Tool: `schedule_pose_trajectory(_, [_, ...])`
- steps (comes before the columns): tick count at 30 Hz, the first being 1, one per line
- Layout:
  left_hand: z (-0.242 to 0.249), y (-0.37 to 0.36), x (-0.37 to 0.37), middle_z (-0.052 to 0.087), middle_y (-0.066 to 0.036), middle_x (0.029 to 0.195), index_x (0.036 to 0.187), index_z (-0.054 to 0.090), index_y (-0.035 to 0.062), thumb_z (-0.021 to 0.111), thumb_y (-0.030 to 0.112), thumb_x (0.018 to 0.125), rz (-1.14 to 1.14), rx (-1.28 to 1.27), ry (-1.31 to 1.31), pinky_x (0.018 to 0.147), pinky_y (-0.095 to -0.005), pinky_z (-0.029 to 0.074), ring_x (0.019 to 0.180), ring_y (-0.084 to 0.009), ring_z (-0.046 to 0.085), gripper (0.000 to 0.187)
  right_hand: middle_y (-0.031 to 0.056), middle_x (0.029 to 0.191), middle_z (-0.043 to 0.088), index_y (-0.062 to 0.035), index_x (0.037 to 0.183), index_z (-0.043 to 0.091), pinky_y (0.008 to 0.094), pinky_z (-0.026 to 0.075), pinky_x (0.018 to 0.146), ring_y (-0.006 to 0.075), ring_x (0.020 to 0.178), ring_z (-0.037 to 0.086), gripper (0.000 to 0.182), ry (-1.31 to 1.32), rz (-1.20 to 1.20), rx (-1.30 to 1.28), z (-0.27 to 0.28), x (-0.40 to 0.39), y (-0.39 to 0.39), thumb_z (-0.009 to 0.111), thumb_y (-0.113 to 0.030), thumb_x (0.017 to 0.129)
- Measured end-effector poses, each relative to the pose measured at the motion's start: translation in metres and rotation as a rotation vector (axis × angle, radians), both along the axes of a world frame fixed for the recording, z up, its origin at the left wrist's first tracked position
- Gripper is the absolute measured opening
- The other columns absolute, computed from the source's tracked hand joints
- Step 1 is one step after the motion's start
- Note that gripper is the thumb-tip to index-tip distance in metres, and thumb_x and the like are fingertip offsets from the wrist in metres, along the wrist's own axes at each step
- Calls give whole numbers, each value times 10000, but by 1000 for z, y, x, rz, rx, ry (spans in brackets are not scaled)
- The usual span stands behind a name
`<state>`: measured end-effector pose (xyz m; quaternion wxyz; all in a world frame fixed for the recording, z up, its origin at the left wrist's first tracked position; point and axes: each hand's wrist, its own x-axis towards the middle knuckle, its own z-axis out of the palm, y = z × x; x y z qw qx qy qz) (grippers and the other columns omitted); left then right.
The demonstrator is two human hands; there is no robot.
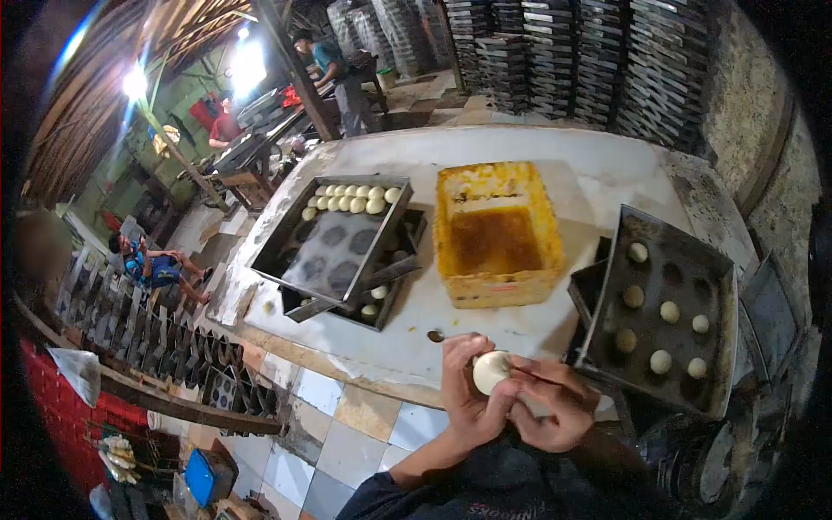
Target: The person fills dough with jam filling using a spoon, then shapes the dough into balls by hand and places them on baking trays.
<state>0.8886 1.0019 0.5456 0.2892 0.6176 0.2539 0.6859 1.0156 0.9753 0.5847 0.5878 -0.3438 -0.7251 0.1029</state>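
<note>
A pale round dough ball (490,373) is between my two hands, above the table's front edge. My left hand (466,394) cups it from the left with the fingers curled around it. My right hand (555,406) pinches it from the right with thumb and fingertips. Just beyond my hands stands a yellow rectangular tub (498,293) with brown liquid in the bottom. To the right, a dark metal baking tray (685,260) has several dough balls in its round hollows. Another baking tray (400,227) at the left carries rows of dough balls at its far end.
The trays and tub rest on a white-topped table (598,165). More trays lie under both front trays. Tall stacks of metal trays (663,69) line the back. Two people (334,74) (227,128) are at benches behind, and a person (156,264) sits at the left.
</note>
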Motion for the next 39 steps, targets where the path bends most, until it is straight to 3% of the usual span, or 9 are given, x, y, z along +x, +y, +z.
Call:
schedule_pose_trajectory(3, [5,12,52,434,-141,1225,1366,352,-20,855,366,678,-157,-56,-88,856,-369,439,1046,-232,490,936,189,1054,670,-12,987,664,394,548,811,305,938,680,198,144,42,11,-12,53,2,706,-86,809])
schedule_pose_trajectory(7, [3,37,106,633,-127,858,822,625,0,836,278,713,-527,-37,-70,760,-361,484,844,-264,605,365,165,994,669,-8,1004,656,392,506,879,320,887,669,184,58,84,-359,-22,105,-6,650,-102,846])
schedule_pose_trajectory(11, [-3,35,141,588,-81,642,665,508,19,713,116,833,-207,-239,407,511,-311,441,545,-202,567,283,199,1017,652,35,1000,664,406,512,865,322,967,648,228,-253,-38,-398,-15,165,-21,587,-136,872])
schedule_pose_trajectory(18, [-62,17,229,639,-25,787,855,614,30,649,27,797,-767,-748,338,601,-278,485,726,-84,578,67,186,1135,592,28,1120,587,415,485,917,341,1036,600,276,-565,-335,-212,-29,209,-20,575,-146,906])
schedule_pose_trajectory(23, [-32,57,225,640,-19,962,1168,571,36,765,76,767,-1184,-939,440,708,-235,454,810,-62,535,447,86,994,631,5,1054,591,316,501,799,152,934,608,295,180,-213,-694,-72,297,22,483,-259,983])
schedule_pose_trajectory(29, [-26,74,130,382,40,802,1235,522,73,774,-8,685,-578,-865,256,641,-196,372,747,-71,398,611,155,1123,628,4,1163,570,339,465,926,243,1049,601,302,-39,-631,-674,-144,395,132,536,-221,965])
schedule_pose_trajectory(31, [-35,75,78,421,26,845,1172,508,44,739,-35,734,-395,-797,145,657,-189,377,733,-47,383,502,211,1303,506,0,1303,466,402,400,1034,337,1209,501,416,-760,-702,-516,-176,406,142,544,-209,952])
schedule_pose_trajectory(37, [-59,85,-63,425,29,832,1124,527,29,660,-23,819,120,-856,-7,649,-189,368,700,-53,383,337,196,1512,268,-33,1438,312,398,166,1174,328,1425,196,592,-574,-524,-1052,-121,367,141,566,-155,918])
schedule_pose_trajectory(39, [-58,103,-108,490,4,828,1068,582,14,663,-2,828,203,-744,305,655,-201,385,690,-76,436,254,203,1508,277,-44,1413,392,404,166,1170,338,1417,221,493,-1020,-600,-504,-116,383,146,506,-146,944])
